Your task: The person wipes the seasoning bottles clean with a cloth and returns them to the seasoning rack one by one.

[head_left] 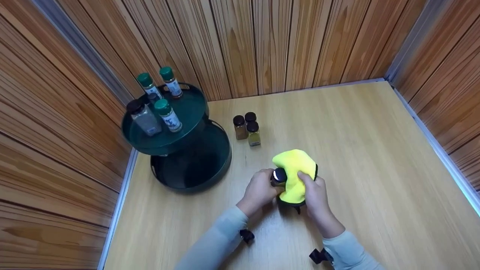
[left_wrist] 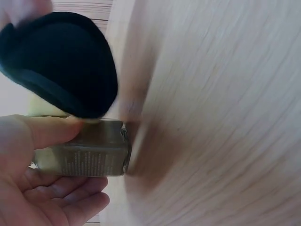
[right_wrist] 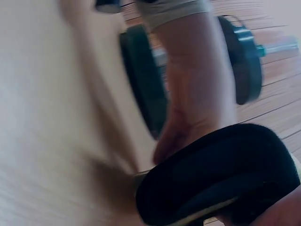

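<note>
Head cam: forearms (head_left: 213, 240) angle in from bottom edge over tbl (head_left: 375, 168); L hand (head_left: 259, 190) grips dk-capped jar (head_left: 278, 177), R hand (head_left: 318, 195) pinches yellow cloth (head_left: 298, 163) against it, thumb on top. L-wrist cam: thumb one side of jar, fingers other. R-wrist cam: cloth's blk underside hides most of R hand.

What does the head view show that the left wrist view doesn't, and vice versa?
Only the head view: the dark green two-tier stand, the green-capped jars on its upper tier, and three dark-lidded jars on the table.

Only the left wrist view: printed text on the gripped jar and the cloth's broad black side.

Both: the left hand gripping that jar, the cloth, part of the right hand, and the wooden table.
</note>
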